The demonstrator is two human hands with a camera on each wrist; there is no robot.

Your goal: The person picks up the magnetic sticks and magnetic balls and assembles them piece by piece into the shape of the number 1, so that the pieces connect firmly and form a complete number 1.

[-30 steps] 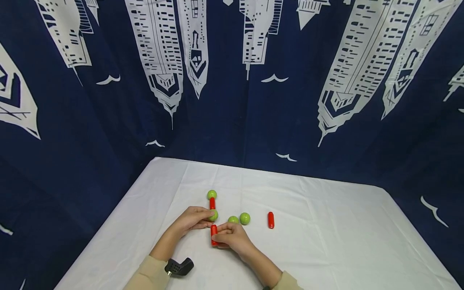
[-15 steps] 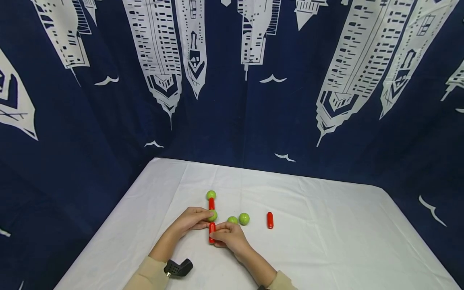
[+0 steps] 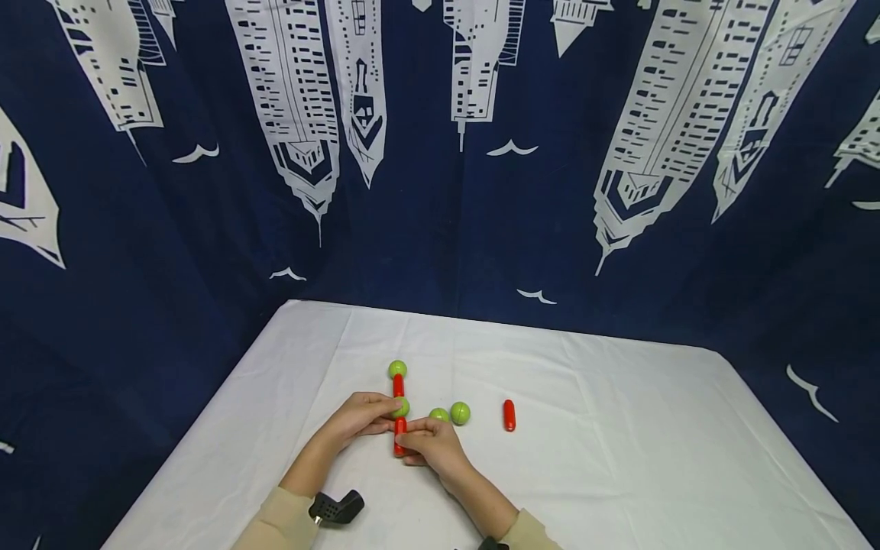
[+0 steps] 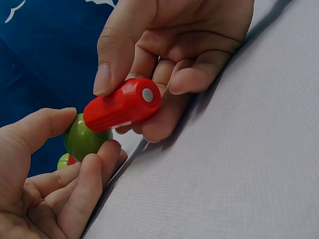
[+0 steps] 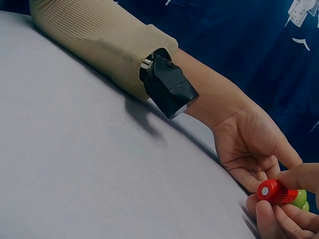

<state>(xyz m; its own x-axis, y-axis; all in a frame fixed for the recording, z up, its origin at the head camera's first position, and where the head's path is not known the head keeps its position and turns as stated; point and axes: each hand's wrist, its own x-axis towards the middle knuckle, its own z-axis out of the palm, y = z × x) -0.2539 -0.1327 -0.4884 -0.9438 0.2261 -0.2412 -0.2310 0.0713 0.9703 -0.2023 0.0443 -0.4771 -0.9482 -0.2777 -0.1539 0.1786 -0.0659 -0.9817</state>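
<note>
My left hand (image 3: 360,415) pinches a green ball (image 3: 402,409) between thumb and fingers. Beyond that ball a red rod (image 3: 399,385) runs in line to a second green ball (image 3: 397,370). My right hand (image 3: 443,452) pinches another red rod (image 3: 400,425) just nearer to me. In the left wrist view, the far end of this ridged rod (image 4: 119,107) meets the held ball (image 4: 82,139); a pale grey disc shows in its near end. The right wrist view shows the rod (image 5: 271,191) from that end, with green behind it.
To the right of the hands lie two loose green balls, one (image 3: 460,413) in full view and one (image 3: 438,415) partly behind my right hand. Farther right a loose red rod (image 3: 509,415) lies on the white tablecloth (image 3: 619,435). A dark blue printed curtain (image 3: 426,229) hangs behind.
My right hand has moved the red rod slightly forward and left, up to the ball in my left hand, closing the gap. The left hand keeps its grip on the ball.
</note>
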